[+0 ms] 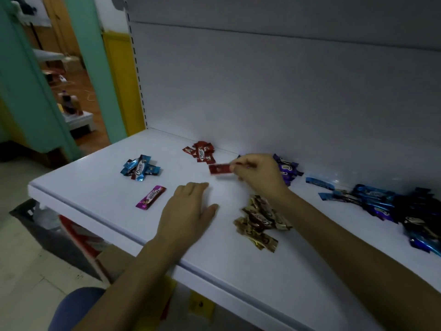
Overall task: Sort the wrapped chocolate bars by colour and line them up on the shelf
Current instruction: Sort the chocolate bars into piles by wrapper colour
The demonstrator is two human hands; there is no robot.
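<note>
Shelf [172,160] lies bare between light-blue pile [140,167] and red pile [201,152] — passable.

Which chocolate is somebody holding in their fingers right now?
The red bar, pinched at its end by the right hand, beside the red pile. Every other bar lies on the shelf, and the left hand holds nothing.

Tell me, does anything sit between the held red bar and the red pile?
Nothing visible does. The right hand pinches the red bar right beside the red pile, nothing between them. The left hand rests flat on the shelf nearer the front, off that path.
</note>
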